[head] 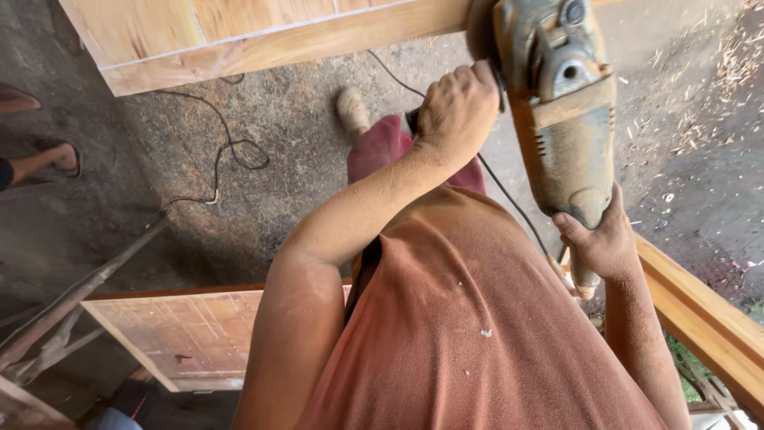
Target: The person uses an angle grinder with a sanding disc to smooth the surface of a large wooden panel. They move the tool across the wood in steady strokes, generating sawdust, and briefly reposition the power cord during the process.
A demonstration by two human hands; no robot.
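A dusty orange-brown angle grinder [567, 119] is held against the lower edge of a pale wooden door panel [239, 40] at the top of the view. My left hand [458, 103] is closed around the grinder's side handle near its head. At the rear end of the tool's body, my right hand [606, 239] grips from below. Both arms and my red shirt are coated in fine sawdust. The grinder's disc is hidden behind the tool and the panel edge.
A black power cord [227, 147] loops over the dusty concrete floor. My foot [352, 110] stands below the panel. Another person's sandalled foot [56, 159] is at the left edge. A second wooden panel [183, 334] lies lower left, a wooden beam [700, 318] lower right.
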